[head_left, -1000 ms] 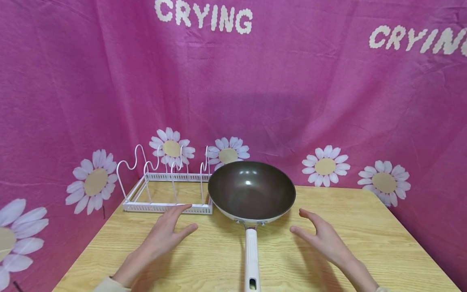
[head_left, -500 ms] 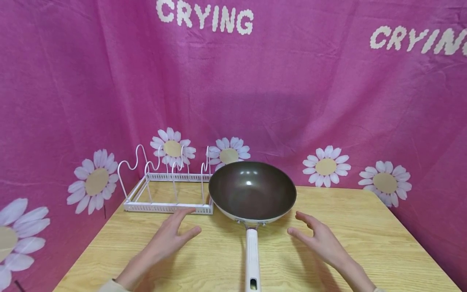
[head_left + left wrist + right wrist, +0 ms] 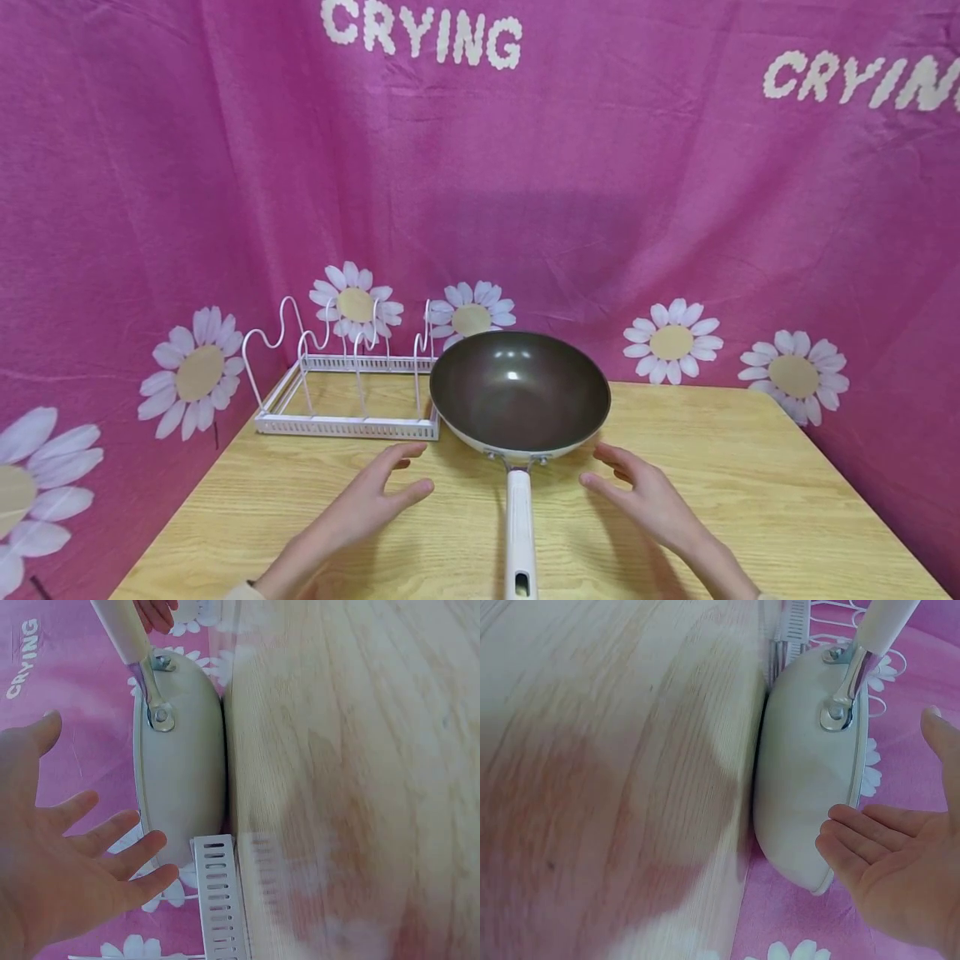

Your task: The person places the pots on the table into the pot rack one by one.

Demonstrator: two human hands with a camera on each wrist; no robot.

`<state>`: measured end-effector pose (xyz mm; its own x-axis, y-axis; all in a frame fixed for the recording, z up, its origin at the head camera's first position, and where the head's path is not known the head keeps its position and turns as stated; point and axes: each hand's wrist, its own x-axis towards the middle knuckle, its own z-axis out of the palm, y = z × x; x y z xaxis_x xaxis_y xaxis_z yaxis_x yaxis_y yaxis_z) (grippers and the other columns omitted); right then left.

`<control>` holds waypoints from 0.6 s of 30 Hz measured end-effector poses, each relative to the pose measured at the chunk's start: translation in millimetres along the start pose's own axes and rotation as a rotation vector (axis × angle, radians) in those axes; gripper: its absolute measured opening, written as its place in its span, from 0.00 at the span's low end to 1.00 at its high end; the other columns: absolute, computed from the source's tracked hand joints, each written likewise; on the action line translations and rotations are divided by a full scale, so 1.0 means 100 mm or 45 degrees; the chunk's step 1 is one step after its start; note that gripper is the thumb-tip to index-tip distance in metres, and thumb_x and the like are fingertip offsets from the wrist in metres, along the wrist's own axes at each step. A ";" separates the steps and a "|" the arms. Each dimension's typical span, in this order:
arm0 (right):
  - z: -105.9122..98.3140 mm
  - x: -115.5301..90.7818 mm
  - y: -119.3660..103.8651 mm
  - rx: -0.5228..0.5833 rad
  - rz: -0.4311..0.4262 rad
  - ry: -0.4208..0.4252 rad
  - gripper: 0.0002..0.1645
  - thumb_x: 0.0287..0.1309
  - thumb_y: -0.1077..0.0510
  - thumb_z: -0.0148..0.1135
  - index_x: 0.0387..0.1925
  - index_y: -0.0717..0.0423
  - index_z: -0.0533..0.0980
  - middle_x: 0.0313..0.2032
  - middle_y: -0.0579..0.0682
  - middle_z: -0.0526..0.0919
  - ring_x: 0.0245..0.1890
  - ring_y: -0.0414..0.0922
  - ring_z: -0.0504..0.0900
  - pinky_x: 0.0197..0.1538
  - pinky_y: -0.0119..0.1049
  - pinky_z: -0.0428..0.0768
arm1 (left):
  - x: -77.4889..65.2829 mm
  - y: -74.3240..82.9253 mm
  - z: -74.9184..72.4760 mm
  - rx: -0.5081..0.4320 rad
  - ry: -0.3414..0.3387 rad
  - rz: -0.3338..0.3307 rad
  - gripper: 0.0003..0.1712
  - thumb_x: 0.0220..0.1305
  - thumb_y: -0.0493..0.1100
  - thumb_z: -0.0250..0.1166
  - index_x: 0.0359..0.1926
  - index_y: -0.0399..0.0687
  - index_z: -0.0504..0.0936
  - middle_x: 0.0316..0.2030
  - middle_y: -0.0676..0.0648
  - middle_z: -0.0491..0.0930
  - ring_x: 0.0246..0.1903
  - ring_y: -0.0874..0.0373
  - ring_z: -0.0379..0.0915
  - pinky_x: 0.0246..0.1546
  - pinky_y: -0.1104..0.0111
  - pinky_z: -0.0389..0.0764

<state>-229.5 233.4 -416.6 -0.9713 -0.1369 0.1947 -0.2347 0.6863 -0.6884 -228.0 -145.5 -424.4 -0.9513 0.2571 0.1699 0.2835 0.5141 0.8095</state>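
A deep frying pan (image 3: 520, 392) with a dark inside and cream outside sits on the table, its pale handle (image 3: 519, 533) pointing toward me. My left hand (image 3: 375, 498) hovers left of the handle, fingers spread and thumb apart, holding nothing. On the other side, my right hand (image 3: 645, 498) is held near the pan's lower right edge with fingers extended, also holding nothing. The left wrist view shows the spread fingers in front of the pan's cream side (image 3: 180, 765). In the right wrist view, the fingertips overlap the pan's rim (image 3: 861, 761).
A white wire rack (image 3: 347, 427) with several wavy upright dividers stands on the table, close against the pan's left side. The wooden table (image 3: 720, 467) meets a pink curtain (image 3: 570, 208) with daisies and lettering behind and at both sides.
Both hands have moved inward toward the pan's handle, the left one to the right and slightly nearer me, the right one to the left. The pan and rack have stayed put.
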 end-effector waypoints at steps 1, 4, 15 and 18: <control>0.01 0.00 -0.01 0.003 0.001 0.002 0.41 0.61 0.40 0.65 0.65 0.63 0.71 0.62 0.58 0.79 0.62 0.57 0.77 0.65 0.51 0.74 | 0.00 0.01 0.01 -0.006 -0.006 0.001 0.36 0.64 0.58 0.66 0.69 0.52 0.70 0.65 0.46 0.72 0.65 0.43 0.66 0.64 0.41 0.68; 0.04 0.00 -0.02 0.018 -0.007 0.001 0.39 0.61 0.41 0.66 0.64 0.64 0.72 0.60 0.58 0.80 0.62 0.56 0.78 0.65 0.51 0.74 | -0.01 0.02 0.03 -0.013 -0.020 0.013 0.36 0.64 0.59 0.65 0.69 0.51 0.69 0.66 0.45 0.72 0.65 0.43 0.66 0.64 0.41 0.68; 0.16 -0.01 -0.11 0.061 -0.081 -0.035 0.36 0.60 0.43 0.67 0.62 0.63 0.74 0.59 0.58 0.81 0.60 0.54 0.79 0.62 0.49 0.78 | 0.01 0.07 0.17 -0.029 -0.143 0.071 0.35 0.66 0.60 0.63 0.68 0.51 0.69 0.66 0.44 0.71 0.65 0.41 0.66 0.64 0.39 0.66; 0.19 -0.01 -0.13 0.081 -0.093 -0.045 0.35 0.61 0.44 0.66 0.62 0.63 0.74 0.59 0.58 0.81 0.60 0.53 0.79 0.62 0.49 0.78 | 0.00 0.08 0.21 -0.037 -0.186 0.084 0.34 0.67 0.60 0.62 0.68 0.53 0.69 0.66 0.44 0.71 0.65 0.41 0.66 0.63 0.39 0.67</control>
<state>-226.4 210.9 -420.8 -0.9519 -0.2107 0.2223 -0.3061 0.6271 -0.7162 -223.4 -123.8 -429.3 -0.9023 0.4071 0.1417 0.3394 0.4684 0.8157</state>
